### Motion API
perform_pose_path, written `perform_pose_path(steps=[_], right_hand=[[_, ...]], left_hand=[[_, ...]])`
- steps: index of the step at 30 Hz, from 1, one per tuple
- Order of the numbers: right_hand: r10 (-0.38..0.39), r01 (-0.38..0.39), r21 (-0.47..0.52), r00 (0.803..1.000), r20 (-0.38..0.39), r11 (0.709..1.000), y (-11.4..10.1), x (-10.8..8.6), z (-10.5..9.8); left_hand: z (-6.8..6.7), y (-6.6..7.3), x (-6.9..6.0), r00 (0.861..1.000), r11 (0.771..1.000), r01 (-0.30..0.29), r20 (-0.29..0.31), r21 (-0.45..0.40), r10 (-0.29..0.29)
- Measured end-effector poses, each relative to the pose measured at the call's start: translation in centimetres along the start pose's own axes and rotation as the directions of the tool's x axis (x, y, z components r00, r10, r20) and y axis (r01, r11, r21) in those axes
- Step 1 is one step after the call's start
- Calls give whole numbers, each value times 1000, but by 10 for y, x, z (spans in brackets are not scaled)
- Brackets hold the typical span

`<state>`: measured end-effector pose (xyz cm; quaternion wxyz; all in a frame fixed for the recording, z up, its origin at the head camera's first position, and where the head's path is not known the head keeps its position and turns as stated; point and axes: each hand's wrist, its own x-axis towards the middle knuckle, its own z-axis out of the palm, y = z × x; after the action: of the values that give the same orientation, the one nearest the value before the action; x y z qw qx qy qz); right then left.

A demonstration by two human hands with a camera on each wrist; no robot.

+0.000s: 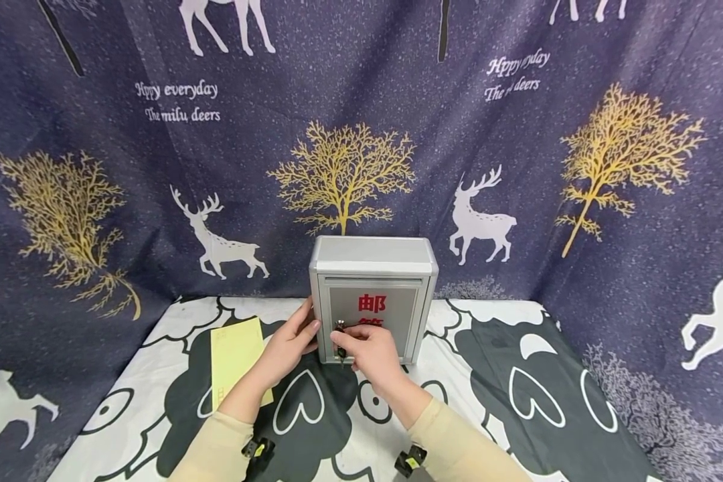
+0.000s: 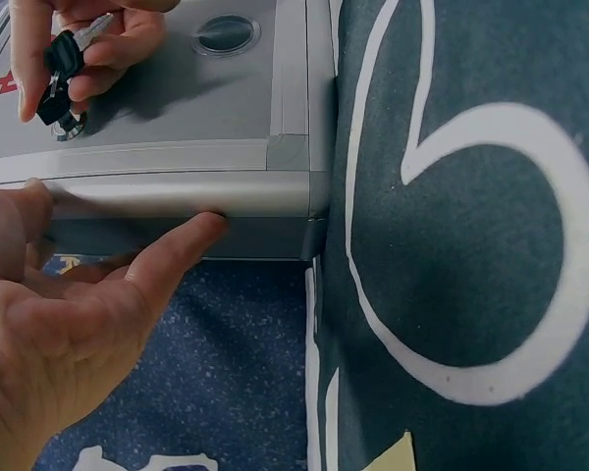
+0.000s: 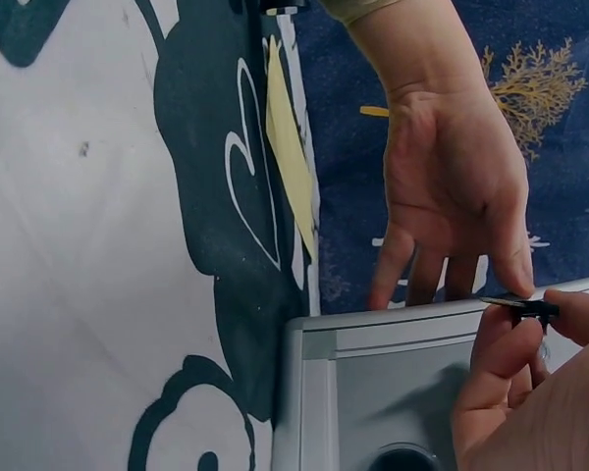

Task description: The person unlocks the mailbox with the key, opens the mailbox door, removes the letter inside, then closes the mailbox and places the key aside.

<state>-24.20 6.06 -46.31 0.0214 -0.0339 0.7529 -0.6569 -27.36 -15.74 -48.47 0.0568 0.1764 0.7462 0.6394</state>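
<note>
A silver-grey metal mailbox with red characters on its front stands upright on the cloth-covered table. My left hand rests along the mailbox's left side, thumb near the front edge and fingers fairly straight. At the left part of the front door, my right hand pinches a black-headed key at the round lock. A second black-headed key with a silver blade dangles beside it. How deep the first key sits in the lock is hidden.
A yellow envelope lies flat on the table left of the mailbox, partly under my left forearm. Black-and-white patterned cloth covers the table. Behind it hangs a dark blue curtain with deer and trees.
</note>
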Motion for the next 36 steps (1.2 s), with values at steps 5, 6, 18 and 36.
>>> perform_pose_path(steps=[5, 6, 18, 36], right_hand=[[-71, 69, -104, 997, -19, 992, -3, -2, 0], [-98, 93, -146, 995, -24, 985, -4, -3, 0], [-269, 213, -468, 962, -56, 858, -11, -8, 1], [-329, 236, -565, 942, -68, 791, -11, -10, 4]], left_hand=[[0, -1, 0, 1000, 1000, 8, -1, 2, -8], [0, -1, 0, 1000, 1000, 8, -2, 4, -8], [0, -1, 0, 1000, 1000, 1, -3, 6, -1], [1, -1, 0, 1000, 999, 1, -17, 38, 0]])
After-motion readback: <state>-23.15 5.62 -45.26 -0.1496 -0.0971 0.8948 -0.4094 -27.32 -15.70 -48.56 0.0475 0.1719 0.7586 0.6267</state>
